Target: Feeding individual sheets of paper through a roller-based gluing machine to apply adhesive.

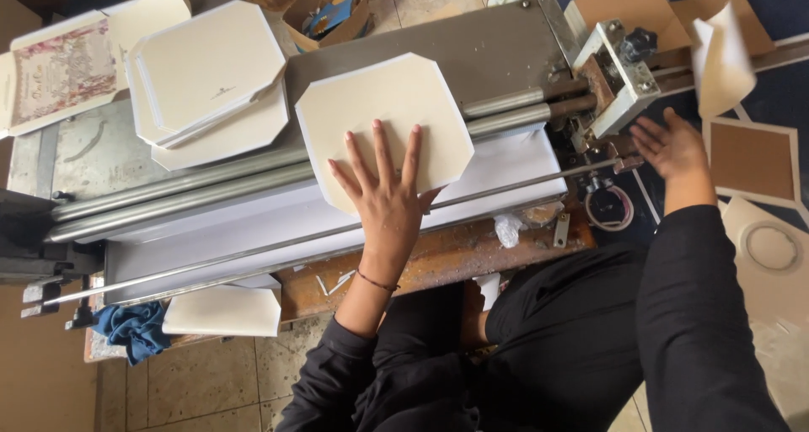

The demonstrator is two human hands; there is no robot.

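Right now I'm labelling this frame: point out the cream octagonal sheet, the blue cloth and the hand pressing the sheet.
cream octagonal sheet [396,103]: head view, upper middle.
blue cloth [135,327]: head view, centre.
left hand [388,198]: head view, its back.

hands [388,198]: 2 | steel rollers [211,187]: 2 | blue rag [135,327]: 1

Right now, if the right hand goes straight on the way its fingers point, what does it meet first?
Probably the white bracket at the roller end; the right hand points up-left towards it, though depth is unclear.

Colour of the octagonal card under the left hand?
Plain cream, unprinted. The octagonal card lies on the roller machine under the left hand; head view shows it.
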